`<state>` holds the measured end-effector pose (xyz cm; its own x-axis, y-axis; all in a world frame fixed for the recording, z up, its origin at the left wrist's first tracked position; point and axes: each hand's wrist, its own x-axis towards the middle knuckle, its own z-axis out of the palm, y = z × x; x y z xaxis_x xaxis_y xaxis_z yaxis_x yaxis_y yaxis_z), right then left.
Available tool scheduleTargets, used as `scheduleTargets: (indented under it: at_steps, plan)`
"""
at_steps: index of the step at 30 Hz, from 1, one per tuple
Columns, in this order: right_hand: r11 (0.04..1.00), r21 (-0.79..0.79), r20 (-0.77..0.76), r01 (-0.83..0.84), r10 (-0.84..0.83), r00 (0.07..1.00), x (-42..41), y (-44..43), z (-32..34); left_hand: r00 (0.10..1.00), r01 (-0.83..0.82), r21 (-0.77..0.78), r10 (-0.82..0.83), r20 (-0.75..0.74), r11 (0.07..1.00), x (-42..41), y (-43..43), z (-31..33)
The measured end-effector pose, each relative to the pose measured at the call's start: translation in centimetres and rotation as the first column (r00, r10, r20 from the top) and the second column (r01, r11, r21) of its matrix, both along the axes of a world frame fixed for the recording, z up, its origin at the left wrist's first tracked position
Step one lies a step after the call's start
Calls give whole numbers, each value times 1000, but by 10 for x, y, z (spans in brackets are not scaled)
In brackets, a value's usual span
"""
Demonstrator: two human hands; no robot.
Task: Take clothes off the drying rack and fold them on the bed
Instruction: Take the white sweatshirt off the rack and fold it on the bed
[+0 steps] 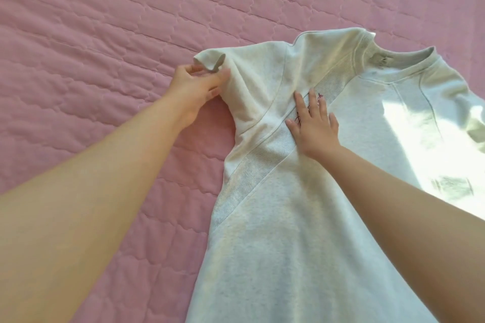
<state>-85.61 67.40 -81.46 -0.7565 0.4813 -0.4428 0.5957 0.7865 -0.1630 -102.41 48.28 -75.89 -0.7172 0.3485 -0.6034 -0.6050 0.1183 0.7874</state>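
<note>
Pale grey dress (pixel 275 231) lies flat on the pink bed (pixel 91 34); left hand (pixel 195 86) pinches its folded sleeve, right hand (pixel 313 123) presses flat beside it, fingers straight.

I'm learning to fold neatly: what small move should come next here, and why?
Probably draw the sleeve across onto the body: the left hand pinches its cuff, while the right hand presses the grey top flat on the pink quilt.
</note>
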Motion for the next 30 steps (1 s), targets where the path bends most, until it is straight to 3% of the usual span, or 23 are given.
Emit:
scheduleTargets:
  at_steps: [2, 4, 5, 7, 8, 9, 11, 13, 14, 17, 18, 20, 22, 25, 26, 28, 30]
  plan:
    - [1000, -4, 24, 0, 0, 1000, -1, -2, 0, 977, 9, 179, -47, 206, 984, -2, 6, 3]
    - [1000, -2, 47, -4, 4, 999, -2, -1, 1, 956, 207, 148, -232, 181, 967, -2, 3, 2]
    - [1000, -1, 60, -5, 5, 998, -4, -1, 1, 924, 365, 46, -368, 108, 930, -1, 0, -1]
    - [1000, -3, 84, -6, 6, 996, -5, 0, 1, 783, 591, -284, -622, -22, 755, 6, -9, -11]
    - [1000, -3, 92, -8, 8, 996, -6, 0, 2, 738, 592, -402, -670, -77, 699, 8, -11, -15]
    - [1000, -2, 98, -11, 11, 995, -6, 0, 3, 755, 540, -432, -643, -131, 722, 8, -15, -17]
    - [1000, -3, 108, -13, 13, 994, -7, 0, 5, 846, 432, -314, -501, -185, 846, 4, -20, -12]
    - [1000, -18, 122, -16, 18, 992, -7, 1, 7, 894, 370, -232, -413, -175, 899, -3, -28, -9]
    - [1000, -22, 131, -21, 24, 991, -8, 2, 8, 892, 357, -261, -410, -188, 897, -4, -33, -9]
    - [998, -52, 163, -28, 36, 986, -11, 6, 12, 840, 283, -566, -485, -243, 774, 6, -47, -22]
    - [997, -70, 163, -15, 27, 986, -12, 7, 13, 861, 248, -601, -457, -223, 760, 11, -49, -25]
    - [995, -94, 80, 37, -29, 996, -12, 6, 17, 934, 224, -548, -339, -117, 806, 21, -50, -25]
    - [987, -96, -121, 127, -138, 983, -12, -6, 22, 958, 237, -497, -285, -22, 835, 24, -49, -20]
    - [971, -221, -441, 92, -184, 878, -17, -40, 36, 959, 266, -348, -285, -4, 899, 32, -40, -9]
    - [931, -365, -467, 11, -194, 862, -19, -54, 45, 965, 249, -249, -262, -20, 936, 36, -37, -4]
    - [741, -668, -359, -76, -231, 904, -26, -77, 59, 977, 193, -74, -199, -75, 978, 45, -28, 6]
    - [659, -748, -283, -76, -213, 935, -34, -90, 61, 988, 146, 74, -142, -60, 987, 54, -21, 18]
